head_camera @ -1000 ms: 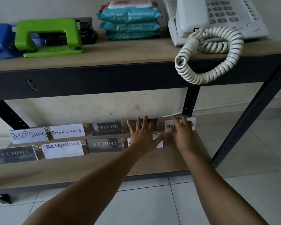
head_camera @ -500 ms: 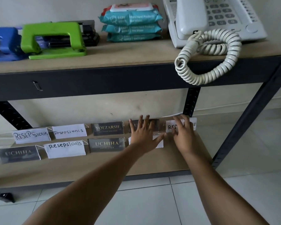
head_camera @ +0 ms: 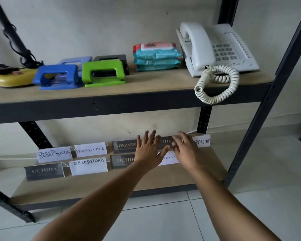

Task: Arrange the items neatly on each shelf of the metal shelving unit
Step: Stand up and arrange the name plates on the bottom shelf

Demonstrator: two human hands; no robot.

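Two rows of desk name signs stand on the lower shelf [head_camera: 111, 186] of the metal shelving unit. White handwritten "Resepsionis" signs [head_camera: 89, 165] alternate with dark "UCHIHA" signs [head_camera: 43, 171] and a "YOEZARSIE" sign [head_camera: 124, 146]. My left hand [head_camera: 149, 152] hovers with fingers spread over the right part of the rows, in front of a dark sign [head_camera: 165, 142]. My right hand [head_camera: 185, 149] is beside it, fingers spread, partly covering a white sign [head_camera: 202, 141] at the back right. Another white sign [head_camera: 169, 158] shows between my hands. Neither hand grips anything.
The upper shelf [head_camera: 146, 89] carries a yellow object [head_camera: 14, 78], blue [head_camera: 57, 76] and green [head_camera: 103, 73] hole punches, stacked wet-wipe packs [head_camera: 156, 57] and a white telephone [head_camera: 215, 49] whose coiled cord [head_camera: 215, 87] hangs over the front edge. A black upright [head_camera: 261, 108] stands at right.
The view has tilted up and back, showing more of the upper shelf. Both hands stay spread over the signs at the right, drawn slightly closer together.
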